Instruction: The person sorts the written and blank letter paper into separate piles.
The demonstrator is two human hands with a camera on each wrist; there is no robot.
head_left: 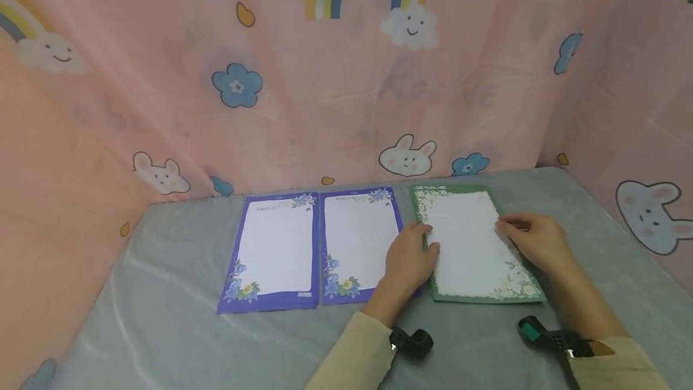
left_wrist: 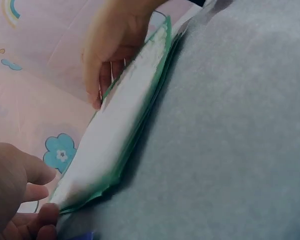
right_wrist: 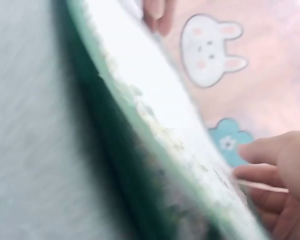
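A stack of writing paper (head_left: 465,245) with green floral borders lies on the grey cloth at the right, its sheets slightly fanned along the near edge. At its left side my left hand (head_left: 408,257) grips the edge, fingertips and thumb close to the border. My right hand (head_left: 536,242) holds the opposite edge, thumb and forefinger close together there. In the right wrist view, a sheet's edge runs in among the right fingers (right_wrist: 262,172). The left wrist view has the left fingers (left_wrist: 45,217) curled at a corner of the stack; the palm side is partly hidden.
Two purple-bordered stacks of floral writing paper (head_left: 278,251) (head_left: 360,239) lie side by side left of the green one, the nearer partly behind my left hand. Pink printed curtain (head_left: 325,107) walls the grey cloth (head_left: 178,269) at the back and sides.
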